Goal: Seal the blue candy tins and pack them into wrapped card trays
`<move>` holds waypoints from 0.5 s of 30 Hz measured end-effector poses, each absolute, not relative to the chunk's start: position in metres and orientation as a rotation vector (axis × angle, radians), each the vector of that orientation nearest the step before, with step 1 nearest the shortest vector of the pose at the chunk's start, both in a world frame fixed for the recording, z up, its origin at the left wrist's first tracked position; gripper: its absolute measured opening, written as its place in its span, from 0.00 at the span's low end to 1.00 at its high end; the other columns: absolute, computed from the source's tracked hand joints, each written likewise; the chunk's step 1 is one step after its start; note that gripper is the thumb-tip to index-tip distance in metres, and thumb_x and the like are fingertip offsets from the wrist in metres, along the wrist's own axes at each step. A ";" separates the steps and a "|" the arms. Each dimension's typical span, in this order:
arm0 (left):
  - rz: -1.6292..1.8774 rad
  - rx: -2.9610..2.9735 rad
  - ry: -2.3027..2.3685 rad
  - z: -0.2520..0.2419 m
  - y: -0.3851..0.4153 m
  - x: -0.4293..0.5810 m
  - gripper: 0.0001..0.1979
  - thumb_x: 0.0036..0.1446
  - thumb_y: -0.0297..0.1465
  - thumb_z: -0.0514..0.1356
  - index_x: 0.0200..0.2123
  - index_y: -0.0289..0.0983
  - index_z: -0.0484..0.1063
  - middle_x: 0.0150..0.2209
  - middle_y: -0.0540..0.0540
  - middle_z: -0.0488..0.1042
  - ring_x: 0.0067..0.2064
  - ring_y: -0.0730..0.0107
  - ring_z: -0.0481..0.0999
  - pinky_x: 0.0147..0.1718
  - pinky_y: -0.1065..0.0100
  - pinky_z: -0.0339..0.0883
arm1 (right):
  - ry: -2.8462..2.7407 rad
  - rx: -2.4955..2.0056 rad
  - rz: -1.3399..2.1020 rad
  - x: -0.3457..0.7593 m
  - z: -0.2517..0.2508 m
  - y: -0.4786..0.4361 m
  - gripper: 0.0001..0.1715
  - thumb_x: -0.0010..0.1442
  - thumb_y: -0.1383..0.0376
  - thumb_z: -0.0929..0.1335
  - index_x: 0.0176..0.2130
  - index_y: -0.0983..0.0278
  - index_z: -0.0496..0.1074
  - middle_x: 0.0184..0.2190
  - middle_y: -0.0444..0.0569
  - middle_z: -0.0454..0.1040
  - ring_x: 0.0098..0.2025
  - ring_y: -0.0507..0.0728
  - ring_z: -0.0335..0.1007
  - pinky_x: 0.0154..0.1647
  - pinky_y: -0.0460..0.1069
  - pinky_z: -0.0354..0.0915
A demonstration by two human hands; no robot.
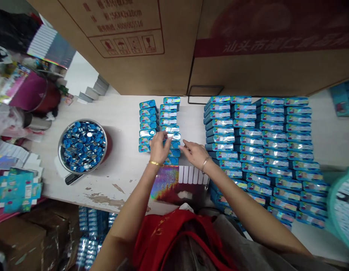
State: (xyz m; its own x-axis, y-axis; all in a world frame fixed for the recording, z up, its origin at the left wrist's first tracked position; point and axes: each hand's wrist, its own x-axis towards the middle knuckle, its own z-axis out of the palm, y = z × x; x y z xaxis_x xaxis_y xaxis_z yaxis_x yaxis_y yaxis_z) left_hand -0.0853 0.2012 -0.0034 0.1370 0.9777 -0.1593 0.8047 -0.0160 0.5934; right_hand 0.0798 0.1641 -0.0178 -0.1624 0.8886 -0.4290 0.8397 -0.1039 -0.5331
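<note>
My left hand [159,147] is over two columns of small blue boxes [169,115], between the left column [147,117] and the right one. Its thumb and forefinger are bent close together by the shiny top of one box; whatever they hold is hidden. At the right side of the same column is my right hand [195,153], its fingertips slightly apart near a box edge, with nothing visible between them. A metal bowl [102,165] on the left holds many small round blue and silver pieces [84,145].
Large cardboard cartons [151,75] stand along the back. Dense rows of blue boxes [249,141] fill the right side. A silvery patterned sheet [165,180] lies by the front edge. A turquoise tub [332,199] is at far right, flattened blue cartons [19,190] at far left.
</note>
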 end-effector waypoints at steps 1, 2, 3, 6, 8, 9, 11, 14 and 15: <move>0.339 1.956 1.522 0.005 0.194 -0.092 0.14 0.62 0.38 0.53 0.48 0.40 0.67 0.45 0.43 0.73 0.48 0.58 0.71 0.48 0.58 0.58 | -2.127 -1.939 1.124 0.083 -0.011 0.156 0.24 0.65 0.52 0.59 0.55 0.61 0.67 0.45 0.53 0.76 0.49 0.62 0.68 0.49 0.55 0.55; 0.254 2.045 1.357 0.012 0.185 -0.099 0.16 0.61 0.40 0.54 0.49 0.40 0.67 0.45 0.43 0.74 0.48 0.59 0.71 0.47 0.59 0.58 | -2.197 -1.891 1.124 0.085 -0.004 0.147 0.26 0.64 0.50 0.61 0.54 0.61 0.67 0.44 0.53 0.76 0.49 0.63 0.68 0.50 0.56 0.53; 0.155 2.121 1.233 0.018 0.174 -0.105 0.17 0.61 0.40 0.55 0.50 0.40 0.67 0.45 0.43 0.74 0.48 0.59 0.71 0.47 0.59 0.57 | -2.260 -1.854 1.133 0.086 0.001 0.137 0.27 0.62 0.49 0.62 0.54 0.62 0.67 0.43 0.54 0.76 0.48 0.63 0.69 0.51 0.56 0.52; -0.100 2.241 1.081 0.025 0.145 -0.118 0.12 0.62 0.35 0.54 0.46 0.38 0.69 0.42 0.43 0.75 0.45 0.60 0.72 0.44 0.60 0.57 | -2.345 -1.803 1.212 0.082 0.009 0.108 0.16 0.64 0.57 0.62 0.47 0.63 0.70 0.41 0.53 0.77 0.46 0.60 0.70 0.51 0.55 0.51; -0.164 2.241 1.068 0.024 0.131 -0.123 0.10 0.64 0.30 0.50 0.41 0.37 0.70 0.39 0.44 0.75 0.42 0.63 0.73 0.42 0.61 0.57 | -2.334 -1.780 1.236 0.077 0.009 0.095 0.14 0.67 0.63 0.59 0.41 0.63 0.71 0.40 0.51 0.77 0.45 0.58 0.70 0.47 0.53 0.52; -0.166 2.228 1.068 0.022 0.126 -0.124 0.10 0.64 0.29 0.49 0.40 0.38 0.70 0.38 0.45 0.75 0.42 0.64 0.73 0.42 0.62 0.58 | -2.325 -1.762 1.230 0.075 0.007 0.091 0.15 0.68 0.64 0.57 0.39 0.63 0.71 0.39 0.51 0.77 0.44 0.57 0.70 0.46 0.52 0.52; -0.139 2.204 1.081 0.020 0.121 -0.126 0.10 0.64 0.28 0.49 0.40 0.38 0.70 0.39 0.46 0.75 0.42 0.65 0.73 0.42 0.63 0.58 | -2.316 -1.702 1.188 0.073 0.005 0.086 0.16 0.68 0.64 0.56 0.37 0.63 0.71 0.38 0.51 0.76 0.44 0.57 0.69 0.44 0.51 0.51; -0.091 2.284 1.145 0.018 0.116 -0.127 0.10 0.63 0.30 0.52 0.45 0.40 0.70 0.40 0.45 0.74 0.45 0.63 0.72 0.43 0.61 0.58 | -2.325 -1.595 1.149 0.071 0.002 0.086 0.16 0.68 0.64 0.56 0.36 0.63 0.70 0.36 0.50 0.76 0.42 0.56 0.69 0.43 0.51 0.50; -0.075 2.341 1.168 0.017 0.113 -0.127 0.11 0.63 0.30 0.52 0.46 0.40 0.70 0.41 0.44 0.74 0.45 0.62 0.71 0.44 0.60 0.58 | -2.330 -1.572 1.144 0.070 0.001 0.086 0.16 0.68 0.64 0.56 0.36 0.63 0.69 0.35 0.50 0.76 0.42 0.56 0.68 0.42 0.51 0.50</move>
